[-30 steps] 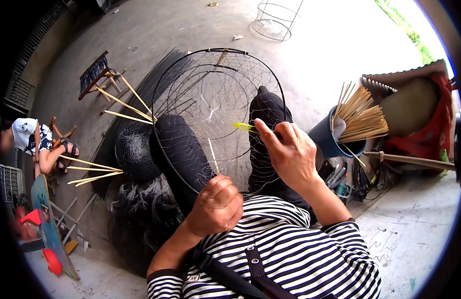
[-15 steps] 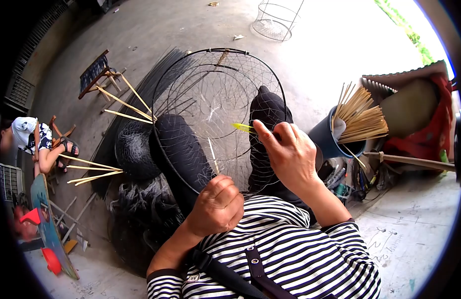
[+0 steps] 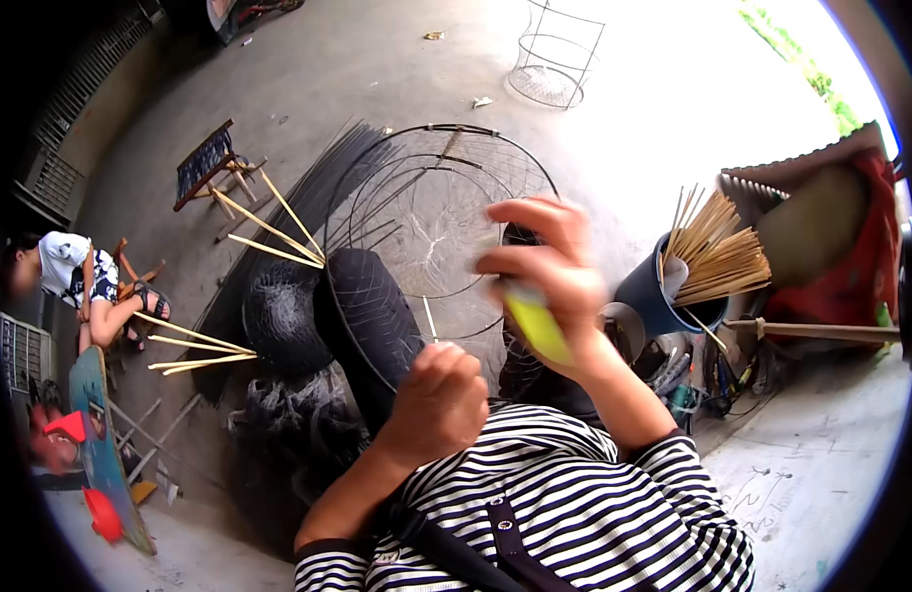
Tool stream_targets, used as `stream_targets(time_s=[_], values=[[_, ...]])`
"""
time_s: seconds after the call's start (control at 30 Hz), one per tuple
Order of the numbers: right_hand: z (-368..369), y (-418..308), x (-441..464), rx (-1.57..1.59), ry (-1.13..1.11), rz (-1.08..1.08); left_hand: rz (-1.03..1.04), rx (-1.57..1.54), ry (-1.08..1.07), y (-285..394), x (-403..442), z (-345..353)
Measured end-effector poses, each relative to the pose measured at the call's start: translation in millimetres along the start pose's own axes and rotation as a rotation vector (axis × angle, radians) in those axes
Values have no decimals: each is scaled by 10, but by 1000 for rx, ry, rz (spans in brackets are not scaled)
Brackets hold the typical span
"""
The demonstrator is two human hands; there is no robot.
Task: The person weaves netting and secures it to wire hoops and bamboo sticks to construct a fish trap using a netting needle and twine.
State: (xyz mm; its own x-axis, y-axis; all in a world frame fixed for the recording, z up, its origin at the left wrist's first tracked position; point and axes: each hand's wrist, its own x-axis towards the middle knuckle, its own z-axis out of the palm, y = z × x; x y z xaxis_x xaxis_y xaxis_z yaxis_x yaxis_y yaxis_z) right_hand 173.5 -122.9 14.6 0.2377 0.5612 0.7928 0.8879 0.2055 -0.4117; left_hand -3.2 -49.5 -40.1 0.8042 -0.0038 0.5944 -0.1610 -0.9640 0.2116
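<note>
A round net cage (image 3: pixel 495 129) with dark wire hoops and fine mesh lies across my lap, over my dark-trousered legs. My left hand (image 3: pixel 439 405) is closed at its near rim, fingers pinched on the netting; the exact grip is hidden under the fingers. A thin pale stick (image 3: pixel 430 318) shows just beyond those fingers. My right hand (image 3: pixel 554 271) is raised above the cage's right side, blurred by motion. Its thumb and forefinger are apart, while a yellow-green netting needle (image 3: pixel 537 324) lies against the palm, held by the other fingers.
A blue bucket (image 3: pixel 653 291) of thin wooden sticks (image 3: pixel 717 252) stands at right, near tools on the floor. Left of my legs are a dark net bundle (image 3: pixel 283 316) and long dark rods (image 3: pixel 234 296). A folding stool (image 3: pixel 207 168) and a seated person (image 3: pixel 81 276) are farther left.
My right hand has lifted and turned, swinging the netting needle from pointing left to lying along the palm. The left hand stays at the rim. The whole view has shifted slightly.
</note>
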Motion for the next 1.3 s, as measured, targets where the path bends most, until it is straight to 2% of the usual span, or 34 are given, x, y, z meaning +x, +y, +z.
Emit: stream_targets(time_s=[0.07, 0.1, 0.17, 0.2, 0.23, 0.3, 0.33, 0.4, 0.43, 0.47, 0.5, 0.57, 0.6, 0.67, 0.73, 0.8, 0.87, 0.9, 0.97, 1.03, 1.3], values=[[-263, 31, 7, 86, 32, 16, -32, 62, 29, 63, -85, -92], [-295, 141, -19, -12, -4, -24, -3, 95, 61, 49, -86, -116], [-207, 367, -214, -444, -238, -195, 58, 165, 140, 22, -41, -150], [-188, 394, -294, -549, -366, -212, 81, 155, 133, 39, -23, -167], [-144, 305, -291, -399, -382, -143, 140, 168, 117, 31, -16, -139], [-122, -26, -177, 390, -222, 187, 218, 187, 62, 14, -37, -78], [-150, -5, -192, 512, -210, 269, 236, 193, 32, 19, -53, -58], [-206, 38, -220, 759, -156, 433, 117, 247, 59, 8, -24, -159], [-339, -29, -134, 429, -151, 432, 58, 273, 80, -14, 16, -218], [-514, -142, -96, 5, -117, 217, -5, 169, 123, -62, 113, -255], [-747, -404, -69, 74, -44, 224, 48, 111, 110, -74, 268, -258], [-1178, -557, -185, 593, 209, -62, 157, -16, 70, -57, 586, -182], [-1624, -723, -232, 905, 311, -108, 167, -75, -12, -61, 648, -72], [-2680, -596, -425, 1092, 418, -117, 189, -106, -131, -69, 581, 94], [-3019, -354, -484, 837, 768, -9, 161, -140, -78, -113, 316, 87], [-2707, -50, -599, 513, 890, 246, 116, -151, 21, -60, 120, -57], [-2078, 199, -808, 99, 444, 359, 65, -153, 41, 27, 44, -204], [-1509, 128, -745, -152, 225, 317, 52, -170, 7, 70, 0, -231], [-910, 28, -675, -464, -274, 190, 61, -170, -14, 108, -64, -247], [-593, -1, -612, -362, -295, 130, 22, -188, 8, 127, -102, -253], [-384, 33, -640, -541, -411, 61, -26, -238, 38, 176, -117, -278]])
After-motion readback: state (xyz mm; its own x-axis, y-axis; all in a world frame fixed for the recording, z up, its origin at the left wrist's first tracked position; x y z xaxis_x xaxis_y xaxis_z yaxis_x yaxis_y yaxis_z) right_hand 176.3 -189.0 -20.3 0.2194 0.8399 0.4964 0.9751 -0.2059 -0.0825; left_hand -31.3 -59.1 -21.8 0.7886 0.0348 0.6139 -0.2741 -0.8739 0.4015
